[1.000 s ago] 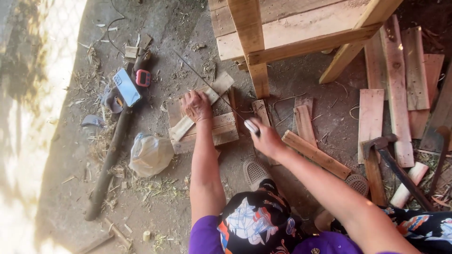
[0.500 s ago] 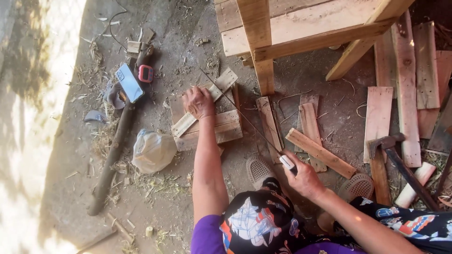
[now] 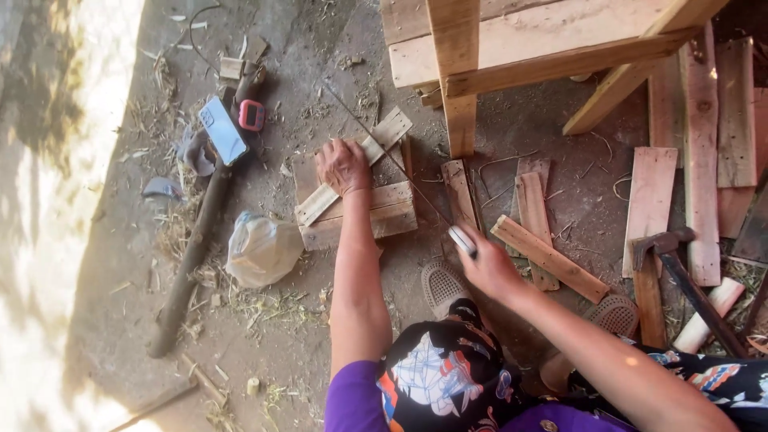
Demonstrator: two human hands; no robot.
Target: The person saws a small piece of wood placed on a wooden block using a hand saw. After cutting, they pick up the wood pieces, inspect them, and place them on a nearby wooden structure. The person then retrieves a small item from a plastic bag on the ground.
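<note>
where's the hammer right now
In the head view the hammer lies on the ground at the far right, its head resting on a wooden plank, beyond the right hand.
</note>
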